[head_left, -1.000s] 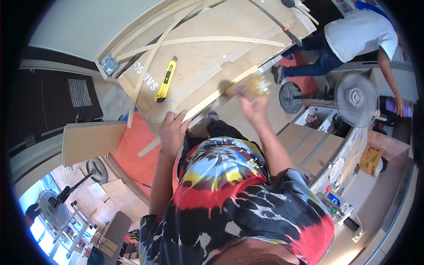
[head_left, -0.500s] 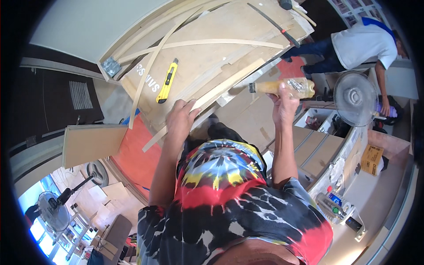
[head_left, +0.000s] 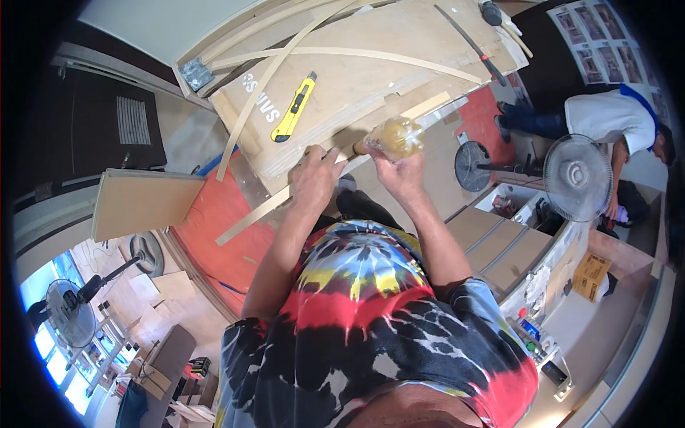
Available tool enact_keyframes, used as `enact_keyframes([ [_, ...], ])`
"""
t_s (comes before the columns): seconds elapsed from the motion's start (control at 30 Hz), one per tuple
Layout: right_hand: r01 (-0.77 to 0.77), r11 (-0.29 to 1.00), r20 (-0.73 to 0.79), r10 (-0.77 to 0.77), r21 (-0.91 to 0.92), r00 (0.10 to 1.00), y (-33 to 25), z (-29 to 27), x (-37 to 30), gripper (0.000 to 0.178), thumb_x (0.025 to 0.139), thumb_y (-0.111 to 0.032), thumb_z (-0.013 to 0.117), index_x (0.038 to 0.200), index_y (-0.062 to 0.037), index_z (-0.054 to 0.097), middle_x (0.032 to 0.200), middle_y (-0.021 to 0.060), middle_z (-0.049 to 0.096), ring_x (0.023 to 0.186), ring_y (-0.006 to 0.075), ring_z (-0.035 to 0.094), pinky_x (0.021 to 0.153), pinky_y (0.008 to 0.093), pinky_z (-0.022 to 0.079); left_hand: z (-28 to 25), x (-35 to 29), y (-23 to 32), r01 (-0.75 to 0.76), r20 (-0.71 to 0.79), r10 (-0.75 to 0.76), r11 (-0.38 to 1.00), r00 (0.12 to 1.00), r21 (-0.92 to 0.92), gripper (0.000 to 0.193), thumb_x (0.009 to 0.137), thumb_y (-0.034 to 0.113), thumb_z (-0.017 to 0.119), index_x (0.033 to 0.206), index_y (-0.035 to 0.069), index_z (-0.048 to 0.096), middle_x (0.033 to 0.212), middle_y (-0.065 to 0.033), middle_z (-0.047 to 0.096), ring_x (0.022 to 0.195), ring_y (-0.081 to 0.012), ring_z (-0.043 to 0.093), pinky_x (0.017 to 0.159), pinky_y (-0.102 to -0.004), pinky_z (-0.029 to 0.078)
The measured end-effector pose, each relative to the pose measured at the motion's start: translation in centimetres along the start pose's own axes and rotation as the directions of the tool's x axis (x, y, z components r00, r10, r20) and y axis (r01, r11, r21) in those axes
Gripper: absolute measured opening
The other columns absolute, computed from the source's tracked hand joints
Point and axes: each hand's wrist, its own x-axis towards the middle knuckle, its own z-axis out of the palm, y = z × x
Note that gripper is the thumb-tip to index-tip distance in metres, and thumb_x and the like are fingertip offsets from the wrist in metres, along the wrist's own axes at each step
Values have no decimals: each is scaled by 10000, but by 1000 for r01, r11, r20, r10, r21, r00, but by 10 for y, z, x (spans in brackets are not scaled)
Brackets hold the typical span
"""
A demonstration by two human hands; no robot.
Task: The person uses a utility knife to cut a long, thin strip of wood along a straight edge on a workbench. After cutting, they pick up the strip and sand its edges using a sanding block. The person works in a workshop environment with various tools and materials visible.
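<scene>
My right hand (head_left: 401, 170) grips a clear plastic bottle of yellowish glue (head_left: 392, 137), tipped sideways with its nozzle toward my left hand. My left hand (head_left: 314, 178) rests with fingers curled on a long thin wooden strip (head_left: 335, 162) lying along the front edge of the plywood workbench (head_left: 371, 64). The bottle's nozzle sits at the strip, just right of my left fingers. A yellow utility knife (head_left: 293, 107) lies on the bench top beyond my left hand.
Curved thin wood strips (head_left: 342, 53) lie across the bench. A hand saw (head_left: 467, 39) lies at the far right end. A person in a white shirt (head_left: 606, 121) bends beside a standing fan (head_left: 574, 175). A board (head_left: 143, 203) leans at left. Cabinets (head_left: 499, 246) stand at right.
My right hand has brought the glue bottle down from the raised right side to the strip, next to my left hand. My left hand stayed on the strip.
</scene>
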Motion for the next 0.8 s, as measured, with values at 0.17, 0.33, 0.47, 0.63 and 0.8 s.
enact_keyframes([
  [0.17,-248,946,-171,285,210,943,34,-19,37,270,817,-89,761,1061,-13,674,972,107,701,919,210,678,803,344,532,2,0,-3,-15,3,15,1000,1000,11,349,837,290,727,1138,113,715,904,-82,570,828,-262,643,685,-406,537],
  [0.33,-225,951,-79,247,213,966,-8,11,6,193,772,-65,775,938,-14,690,916,83,697,904,205,661,820,357,519,1,1,-3,3,68,-2,1000,998,-14,352,856,307,704,1156,125,695,932,-102,563,849,-289,647,716,-416,546],
  [0.47,-46,999,14,46,-4,999,-1,13,-12,311,774,-76,791,1048,-13,658,970,100,680,935,241,673,852,406,534,-1,1,-3,4,79,-3,1000,997,-18,359,858,299,701,1157,100,689,955,-110,565,865,-301,642,730,-435,540],
  [0.63,-210,935,-236,281,285,930,24,-8,36,251,781,-28,759,1007,1,654,948,116,687,911,239,677,821,370,532,-11,-1,-6,22,69,-21,1000,997,-19,394,835,289,728,1193,131,683,966,-91,585,884,-291,635,750,-419,531],
  [0.8,21,987,-152,-45,-160,987,36,-18,31,259,827,-18,740,1056,18,622,984,107,677,921,182,659,807,325,525,-53,-22,-45,56,159,-47,997,986,-53,389,862,299,694,1190,90,669,923,-98,576,955,-280,617,784,-421,513],
])
